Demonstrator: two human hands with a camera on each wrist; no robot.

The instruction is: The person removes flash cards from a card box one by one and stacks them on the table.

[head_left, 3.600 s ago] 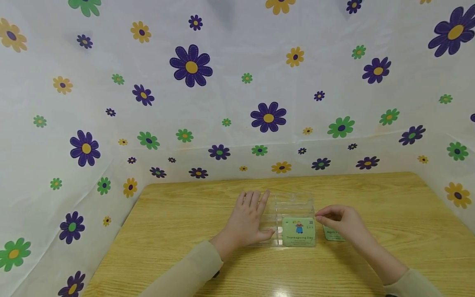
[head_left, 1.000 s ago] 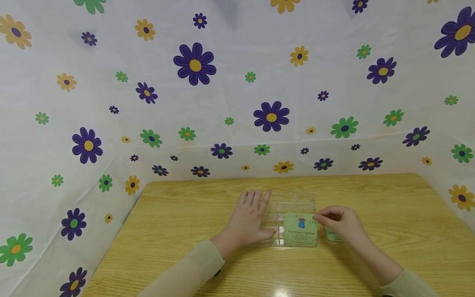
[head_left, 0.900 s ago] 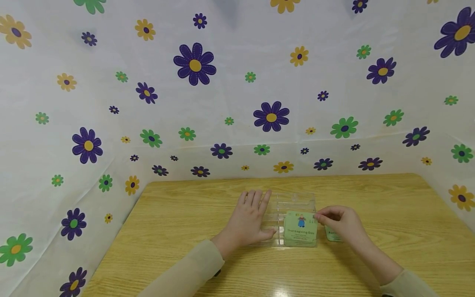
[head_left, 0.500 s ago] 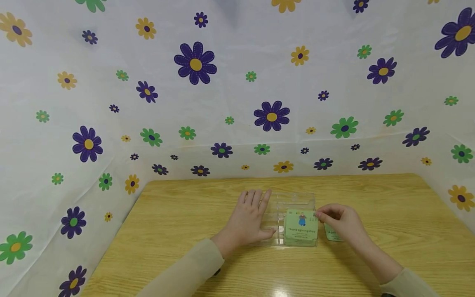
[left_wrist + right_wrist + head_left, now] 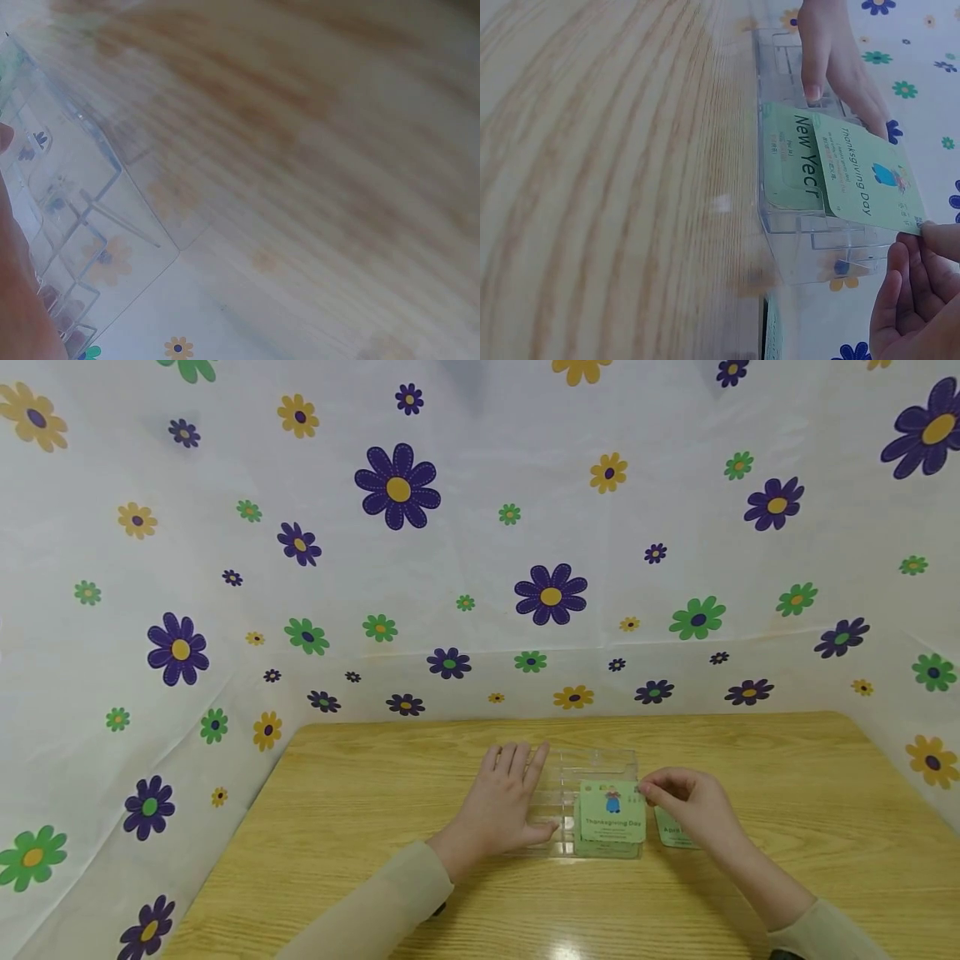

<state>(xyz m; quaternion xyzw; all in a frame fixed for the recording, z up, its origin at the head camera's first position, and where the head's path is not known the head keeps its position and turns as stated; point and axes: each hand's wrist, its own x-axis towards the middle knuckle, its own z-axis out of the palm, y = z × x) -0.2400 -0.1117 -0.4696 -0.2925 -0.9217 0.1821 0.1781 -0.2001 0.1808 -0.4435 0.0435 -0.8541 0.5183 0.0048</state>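
Observation:
A clear plastic card holder [image 5: 598,760] with stepped compartments lies on the table. My left hand [image 5: 498,806] rests flat on its left part, fingers straight and thumb spread. With thumb and fingertips, my right hand [image 5: 693,806] pinches the upper right corner of a green "Thanksgiving Day" card [image 5: 866,176], tilted and lifted partly off the holder. Beneath it a green "New Year" card [image 5: 789,161] sits in the holder's front compartment. Another green card [image 5: 672,832], its print beginning with "Apri", lies on the table to the right, partly hidden by my right hand.
The wood-grain table [image 5: 360,793] runs back to a white flower-printed cloth [image 5: 480,552] that hangs behind and at both sides. Most of the left wrist view is blurred table surface, with the holder at its left edge.
The Thanksgiving Day card has risen out of the front compartment, up and slightly right with my right hand, uncovering the green card below. My left hand stays in place on the holder.

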